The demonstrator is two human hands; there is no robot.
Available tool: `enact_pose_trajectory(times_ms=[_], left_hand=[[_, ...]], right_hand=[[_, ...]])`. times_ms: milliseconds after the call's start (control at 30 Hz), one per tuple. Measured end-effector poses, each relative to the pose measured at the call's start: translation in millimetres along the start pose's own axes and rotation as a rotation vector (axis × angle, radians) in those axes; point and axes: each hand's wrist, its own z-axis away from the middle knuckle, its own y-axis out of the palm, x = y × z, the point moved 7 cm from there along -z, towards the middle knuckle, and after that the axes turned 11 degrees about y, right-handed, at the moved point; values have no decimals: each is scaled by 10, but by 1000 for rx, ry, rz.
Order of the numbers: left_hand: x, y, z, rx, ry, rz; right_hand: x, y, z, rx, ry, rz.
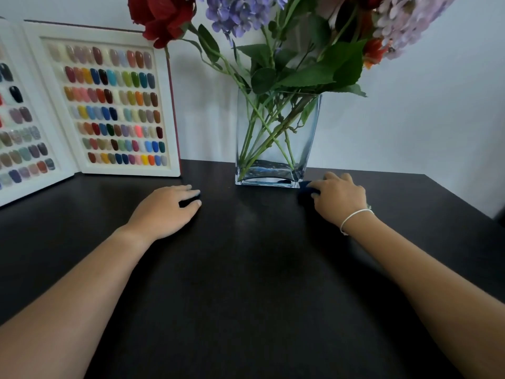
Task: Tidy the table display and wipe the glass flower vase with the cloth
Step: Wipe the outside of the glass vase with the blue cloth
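Evidently the right hand (338,198) has the dark blue cloth (307,190) bunched under curled fingers just beside the near right corner of the glass vase (276,138), handy, I judge, for starting on the glass. The left hand (166,209) lies palm down on the black tabletop (246,283) to the vase's near left, fingers loosely bent and holding nothing, perhaps as a brace. The vase stands far centre against the wall, a clear square-sided piece tapering to a thick base, green stems crossing inside and artificial flowers (246,15) spreading above. A nail-colour swatch book (103,102) stands open far left.
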Motion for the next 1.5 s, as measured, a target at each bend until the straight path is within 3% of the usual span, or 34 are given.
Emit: enact_pose_trajectory(times_ms=[133, 300, 433, 600, 767, 1000, 1133, 1333, 1500], left_hand=[[-58, -69, 67, -81, -7, 66], [-238, -197, 241, -244, 11, 216], [-524, -266, 510, -341, 28, 389], [-1050, -264, 861, -381, 65, 611], [-1706, -236, 1108, -319, 107, 977], [-2378, -168, 1270, -208, 154, 1173], [-2400, -265, 1320, -303, 138, 1149], [-2353, -436, 1313, -457, 187, 934], [-2202, -490, 1256, -436, 161, 940]], right_hand=[[-379, -28, 59, -39, 72, -87], [-718, -260, 306, -178, 62, -730], [-751, -385, 636, -31, 76, -1333], [-668, -353, 1051, 172, 108, -1705], [-588, -467, 1419, 133, 59, -1721], [-450, -717, 1864, -29, -56, -1618], [-433, -777, 1991, -59, -69, -1574], [-378, -812, 2116, -59, -132, -1500], [-414, -771, 2104, 17, -146, -1514]])
